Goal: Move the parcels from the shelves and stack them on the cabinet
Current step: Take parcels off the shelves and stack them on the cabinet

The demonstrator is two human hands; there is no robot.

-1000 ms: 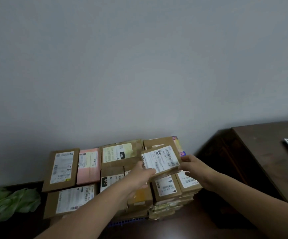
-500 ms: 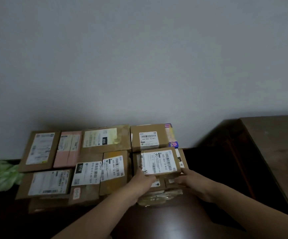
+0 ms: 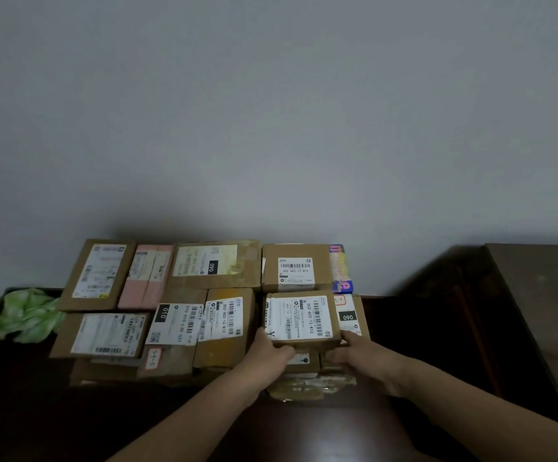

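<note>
I am holding the small labelled parcel [image 3: 301, 320] by its near edge, my left hand [image 3: 267, 356] gripping the left corner, my right hand [image 3: 361, 358] gripping the right, fingers [image 3: 349, 338] clamped on the cardboard, parcel sitting atop the right-hand stack [image 3: 307, 388] on the dark cabinet [image 3: 304, 428].

1. Fingers of left hand [image 3: 267, 356] and right hand [image 3: 361, 359]: hidden beneath top parcel [image 3: 304, 345].
2. Lower parcels [image 3: 307, 390]: largely covered by both hands.
3. Dark table [image 3: 544, 311]: cut by right edge.
4. Label [image 3: 299, 318] small print: illegible.
</note>
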